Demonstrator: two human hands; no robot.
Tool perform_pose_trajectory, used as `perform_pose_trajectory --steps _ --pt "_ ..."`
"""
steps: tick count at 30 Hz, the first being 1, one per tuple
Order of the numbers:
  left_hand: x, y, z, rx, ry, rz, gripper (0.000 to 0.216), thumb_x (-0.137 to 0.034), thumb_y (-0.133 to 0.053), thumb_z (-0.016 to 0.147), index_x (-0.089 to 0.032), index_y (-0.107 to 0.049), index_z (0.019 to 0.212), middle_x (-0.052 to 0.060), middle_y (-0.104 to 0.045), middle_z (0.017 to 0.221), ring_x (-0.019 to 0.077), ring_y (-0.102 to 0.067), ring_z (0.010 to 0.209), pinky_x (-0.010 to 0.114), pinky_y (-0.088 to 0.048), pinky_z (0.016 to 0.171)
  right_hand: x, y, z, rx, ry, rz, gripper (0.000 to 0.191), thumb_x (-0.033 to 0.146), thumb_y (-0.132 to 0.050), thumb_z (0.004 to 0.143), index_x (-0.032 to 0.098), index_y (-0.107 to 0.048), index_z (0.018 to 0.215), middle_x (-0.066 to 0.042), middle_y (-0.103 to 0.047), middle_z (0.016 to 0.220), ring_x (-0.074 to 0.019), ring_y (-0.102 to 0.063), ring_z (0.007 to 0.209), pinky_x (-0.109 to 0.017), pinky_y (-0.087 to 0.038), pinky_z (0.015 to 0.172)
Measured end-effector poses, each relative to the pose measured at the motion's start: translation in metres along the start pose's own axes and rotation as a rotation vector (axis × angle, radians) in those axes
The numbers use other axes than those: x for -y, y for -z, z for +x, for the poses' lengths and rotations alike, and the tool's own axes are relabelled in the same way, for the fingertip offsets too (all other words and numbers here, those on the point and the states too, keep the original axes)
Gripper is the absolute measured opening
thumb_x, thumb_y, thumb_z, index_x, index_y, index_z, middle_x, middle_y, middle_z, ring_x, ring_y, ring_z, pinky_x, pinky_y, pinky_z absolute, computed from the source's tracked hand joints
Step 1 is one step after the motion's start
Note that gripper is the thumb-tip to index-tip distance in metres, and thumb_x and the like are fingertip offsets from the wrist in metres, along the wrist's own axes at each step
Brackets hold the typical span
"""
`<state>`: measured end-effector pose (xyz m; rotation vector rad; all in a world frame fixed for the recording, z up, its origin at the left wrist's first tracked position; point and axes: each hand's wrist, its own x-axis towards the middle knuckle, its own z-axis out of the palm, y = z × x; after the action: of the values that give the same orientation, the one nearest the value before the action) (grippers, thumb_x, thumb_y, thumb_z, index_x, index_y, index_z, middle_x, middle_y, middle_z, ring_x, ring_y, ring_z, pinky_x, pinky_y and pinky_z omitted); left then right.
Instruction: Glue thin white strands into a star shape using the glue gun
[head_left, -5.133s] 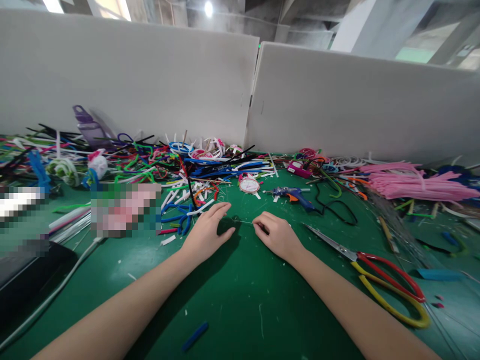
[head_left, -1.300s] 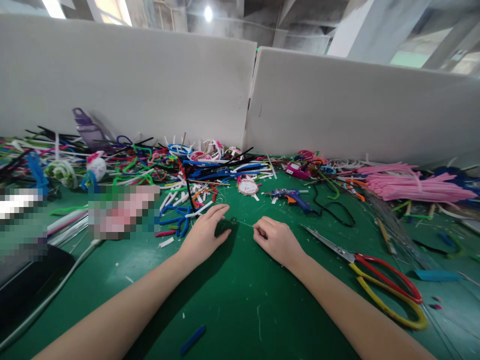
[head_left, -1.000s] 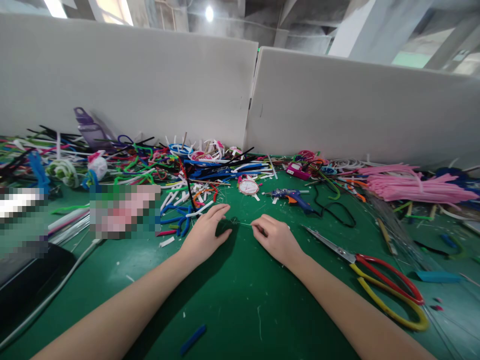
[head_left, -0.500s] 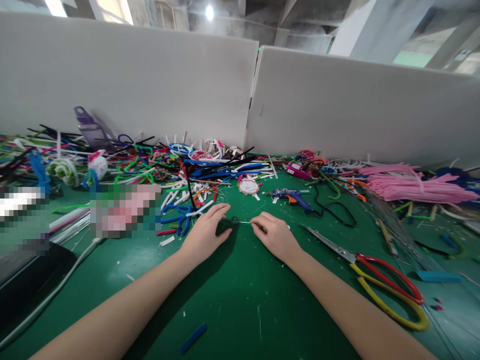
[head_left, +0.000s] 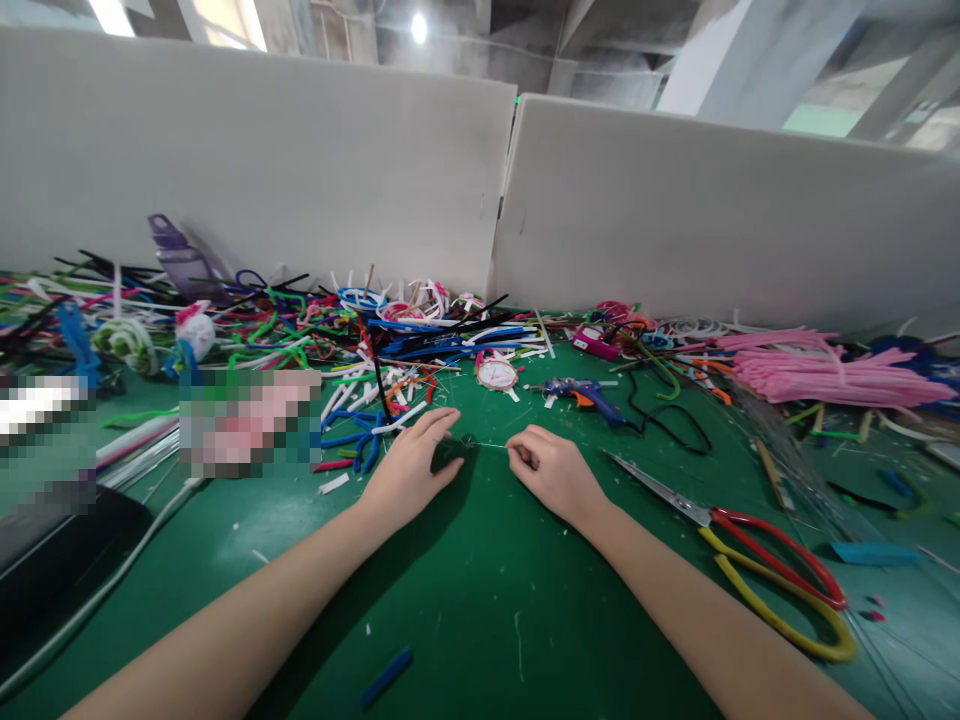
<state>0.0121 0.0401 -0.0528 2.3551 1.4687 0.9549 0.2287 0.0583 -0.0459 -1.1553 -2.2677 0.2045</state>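
Slightly farther right than a moment ago, the right hand (head_left: pixel 553 470) pinches an already straight strand (head_left: pixel 492 445) over the tabletop's (head_left: pixel 465 600) middle, its left end indistinct beside the spread left hand (head_left: pixel 409 466), what remains unclear, a glue gun (head_left: pixel 601 400) beyond.

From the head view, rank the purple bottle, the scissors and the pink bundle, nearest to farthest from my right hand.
1. Scissors: just to the right of your right hand.
2. Pink bundle: farther right, toward the back.
3. Purple bottle: across at the far left, also toward the back.
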Motion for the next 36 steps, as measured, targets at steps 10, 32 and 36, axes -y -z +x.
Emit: perform_pose_trajectory --steps 10,32,36 --pt "0.0007 0.0 0.0002 0.001 0.0 0.006 0.048 -0.023 -0.051 0.081 -0.023 -0.039 0.127 0.007 -0.044 0.129 0.0169 -0.057 0.096 0.035 -0.045 0.09 -0.0007 0.0015 -0.0007 -0.06 -0.047 -0.035 0.01 0.017 -0.047 0.077 0.018 -0.057 0.076 0.001 -0.05 0.067 -0.0085 -0.043 0.055 -0.021 -0.034 0.054" --pt "0.0011 -0.0006 -0.0003 -0.002 0.0 0.017 0.048 -0.023 -0.051 0.081 -0.023 -0.038 0.128 0.007 -0.044 0.13 0.018 -0.057 0.099 0.035 -0.046 0.09 0.0009 -0.005 0.0019 -0.015 -0.014 0.03 0.017 0.021 -0.043 0.085 0.019 -0.061 0.085 -0.001 -0.056 0.077 -0.0086 -0.047 0.056 -0.022 -0.037 0.056" --pt "0.0013 -0.0009 -0.0002 0.0 0.003 0.011 0.048 -0.023 -0.051 0.081 -0.021 -0.038 0.127 0.007 -0.044 0.13 0.0171 -0.056 0.098 0.035 -0.045 0.091 0.0018 -0.0052 0.0014 -0.022 -0.007 0.031 0.018 0.021 -0.043 0.085 0.018 -0.061 0.085 -0.002 -0.056 0.075 -0.009 -0.047 0.056 -0.022 -0.037 0.057"
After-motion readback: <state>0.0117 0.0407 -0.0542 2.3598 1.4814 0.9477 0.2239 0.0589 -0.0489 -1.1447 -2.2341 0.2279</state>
